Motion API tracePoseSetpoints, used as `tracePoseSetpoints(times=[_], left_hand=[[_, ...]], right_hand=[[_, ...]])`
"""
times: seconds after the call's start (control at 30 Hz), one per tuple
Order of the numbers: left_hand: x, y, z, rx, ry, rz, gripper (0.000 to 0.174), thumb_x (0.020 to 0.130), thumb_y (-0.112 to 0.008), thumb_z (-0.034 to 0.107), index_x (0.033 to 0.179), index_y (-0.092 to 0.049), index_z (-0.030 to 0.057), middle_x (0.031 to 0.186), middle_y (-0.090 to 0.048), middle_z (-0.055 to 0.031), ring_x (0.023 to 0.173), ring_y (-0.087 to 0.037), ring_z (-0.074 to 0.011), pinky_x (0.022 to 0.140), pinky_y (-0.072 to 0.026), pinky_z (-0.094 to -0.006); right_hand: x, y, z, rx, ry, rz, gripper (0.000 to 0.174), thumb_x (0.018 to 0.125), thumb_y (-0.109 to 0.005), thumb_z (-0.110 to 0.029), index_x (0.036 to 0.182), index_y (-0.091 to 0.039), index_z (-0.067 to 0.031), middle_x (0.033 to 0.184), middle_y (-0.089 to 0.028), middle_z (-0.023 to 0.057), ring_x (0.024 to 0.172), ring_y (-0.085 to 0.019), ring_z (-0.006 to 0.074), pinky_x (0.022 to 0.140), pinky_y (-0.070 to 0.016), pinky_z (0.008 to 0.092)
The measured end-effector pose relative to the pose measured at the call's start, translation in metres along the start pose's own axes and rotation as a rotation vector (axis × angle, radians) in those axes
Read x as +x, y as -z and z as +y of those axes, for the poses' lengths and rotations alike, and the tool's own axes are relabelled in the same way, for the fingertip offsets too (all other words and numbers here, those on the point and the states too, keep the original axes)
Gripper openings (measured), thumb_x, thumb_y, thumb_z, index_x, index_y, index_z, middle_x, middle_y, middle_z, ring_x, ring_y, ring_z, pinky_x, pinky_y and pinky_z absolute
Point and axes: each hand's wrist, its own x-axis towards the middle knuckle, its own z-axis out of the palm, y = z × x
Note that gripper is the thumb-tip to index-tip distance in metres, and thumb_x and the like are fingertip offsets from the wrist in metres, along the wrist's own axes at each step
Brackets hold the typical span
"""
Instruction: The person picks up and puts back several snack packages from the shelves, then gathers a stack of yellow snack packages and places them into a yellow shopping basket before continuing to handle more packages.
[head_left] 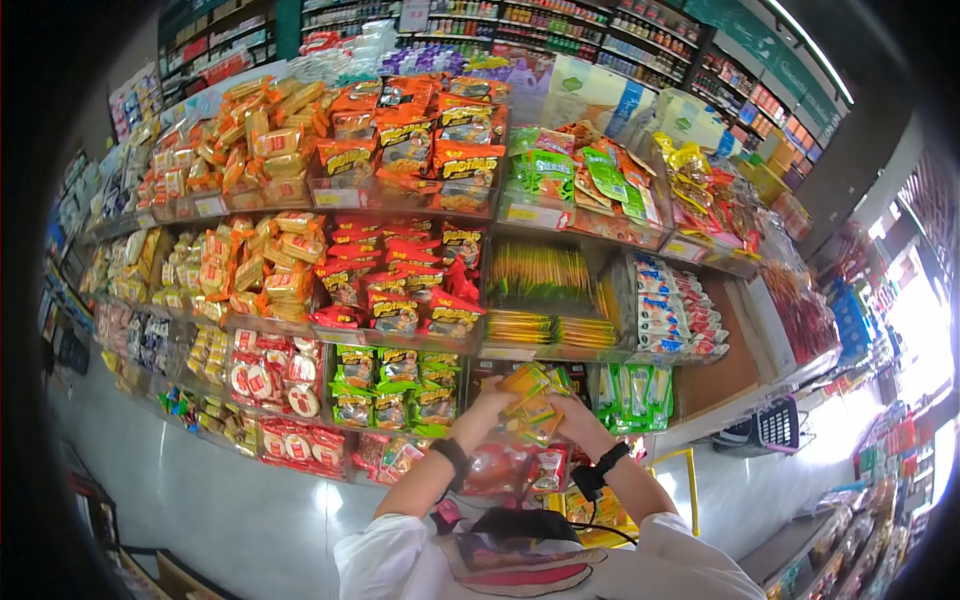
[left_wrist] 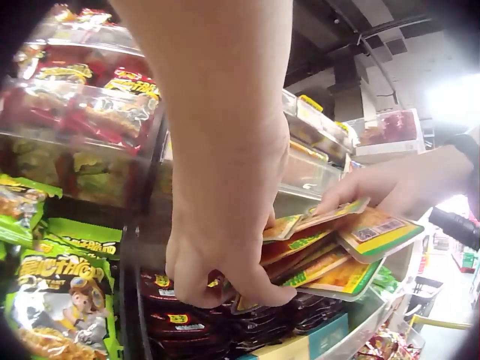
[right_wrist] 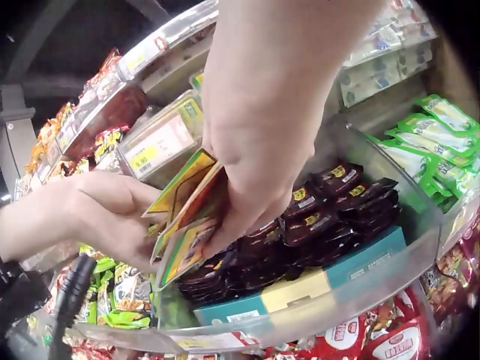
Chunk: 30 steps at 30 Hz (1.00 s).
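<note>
Several flat yellow-and-green snack packets [head_left: 530, 392] are fanned in a loose stack between my two hands, in front of the shelf. My left hand [head_left: 486, 415] grips their left side, thumb and fingers curled at the edges in the left wrist view. On the other side my right hand [head_left: 580, 424] pinches the stack. A barcode shows on one packet [left_wrist: 371, 229]. Just beneath, a clear bin [right_wrist: 300, 319] holds dark brown packets [right_wrist: 307, 214] beside a teal and cream box [right_wrist: 360, 262].
Similar thin yellow-green packets [head_left: 540, 275] stand in the bin above. Green packets of noodle snacks [head_left: 395, 385] lie to the left, green-white packets [head_left: 636, 392] to the right. Clear bin walls and price-tag strips run along the tiers. A dark shopping basket [head_left: 770, 428] is at the right.
</note>
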Motion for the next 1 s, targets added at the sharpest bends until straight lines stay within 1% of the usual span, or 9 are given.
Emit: tracePoseSetpoints(times=[0.1,0.2,0.3,0.5,0.6,0.7,0.83,0.9,1.0], left_hand=[[0.017,-0.005,-0.006,-0.085,-0.019,0.055,0.072,0.07,-0.069,0.001,0.131,-0.03,0.007,0.119,-0.048,-0.0136,0.106,-0.052,-0.0268,0.078,-0.0491,-0.0409],[0.032,-0.008,-0.013,-0.067,-0.185,0.107,0.073,0.065,-0.072,0.0,0.126,-0.032,0.003,0.115,-0.05,-0.0149,0.103,-0.053,-0.0257,0.078,-0.0494,-0.0389],[0.047,0.0,-0.022,0.203,-0.331,0.255,0.071,0.062,-0.074,-0.001,0.121,-0.033,0.0007,0.111,-0.051,-0.0155,0.1,-0.054,-0.024,0.079,-0.0493,-0.0359],[0.019,-0.012,-0.005,0.167,-0.22,0.341,0.064,0.066,-0.074,0.004,0.118,-0.036,0.0029,0.106,-0.054,-0.0125,0.096,-0.055,-0.0204,0.078,-0.0482,-0.034],[0.002,-0.012,-0.004,0.104,-0.224,0.153,0.055,0.073,-0.069,0.011,0.12,-0.041,0.0037,0.107,-0.057,-0.0094,0.095,-0.057,-0.0186,0.076,-0.0483,-0.0338],[-0.011,-0.007,0.001,0.205,-0.16,0.083,0.051,0.081,-0.068,0.018,0.122,-0.041,0.0071,0.103,-0.059,-0.0061,0.09,-0.06,-0.0159,0.07,-0.0516,-0.0323],[-0.034,-0.004,-0.006,0.03,-0.046,0.041,0.038,0.086,-0.063,0.022,0.118,-0.047,0.0082,0.106,-0.058,-0.0044,0.091,-0.059,-0.0143,0.068,-0.0492,-0.0301],[-0.062,-0.008,0.002,0.031,-0.041,-0.011,0.034,0.088,-0.061,0.023,0.117,-0.049,0.0099,0.106,-0.058,-0.0028,0.09,-0.058,-0.0125,0.068,-0.0469,-0.0291],[-0.078,0.015,-0.005,0.277,-0.021,0.125,0.033,0.088,-0.061,0.024,0.115,-0.05,0.0106,0.105,-0.057,-0.0017,0.089,-0.055,-0.0104,0.069,-0.0437,-0.0275]], right_hand=[[0.013,0.021,-0.014,-0.179,0.015,-0.094,0.034,0.088,-0.052,-0.004,0.121,-0.048,-0.0048,0.113,-0.057,0.0142,0.1,-0.059,0.0263,0.084,-0.0513,0.0411],[0.027,0.022,-0.032,-0.078,0.004,-0.063,0.036,0.086,-0.054,-0.002,0.121,-0.047,-0.0056,0.115,-0.056,0.0142,0.101,-0.059,0.027,0.084,-0.0514,0.0424],[0.036,0.027,-0.049,-0.017,-0.077,0.086,0.037,0.084,-0.056,0.002,0.118,-0.048,-0.0068,0.112,-0.056,0.0121,0.098,-0.059,0.0271,0.082,-0.0511,0.0437],[0.076,0.097,-0.04,-0.12,-0.05,0.282,0.028,0.081,-0.061,0.001,0.108,-0.054,-0.0058,0.105,-0.057,0.009,0.091,-0.059,0.0242,0.079,-0.0505,0.0386],[0.082,0.116,-0.032,-0.161,-0.049,0.275,0.028,0.082,-0.061,-0.001,0.108,-0.054,-0.0047,0.103,-0.058,0.0078,0.089,-0.059,0.0228,0.077,-0.0504,0.0349],[0.071,0.105,-0.043,-0.551,0.007,0.389,0.026,0.08,-0.063,-0.006,0.105,-0.057,0.0001,0.099,-0.061,0.0097,0.092,-0.06,0.0225,0.075,-0.0496,0.034],[0.056,0.098,-0.047,-1.065,-0.016,0.529,0.026,0.079,-0.064,-0.011,0.103,-0.06,0.0002,0.097,-0.063,0.0131,0.09,-0.062,0.0235,0.076,-0.049,0.0346],[0.028,0.072,-0.055,-1.17,0.103,0.477,0.026,0.081,-0.062,-0.013,0.104,-0.06,-0.002,0.101,-0.062,0.0136,0.09,-0.062,0.024,0.077,-0.049,0.0341],[0.019,0.064,-0.038,-1.247,0.284,0.375,0.025,0.082,-0.06,-0.015,0.104,-0.06,-0.0033,0.097,-0.064,0.0146,0.087,-0.064,0.0266,0.078,-0.0498,0.0337]])
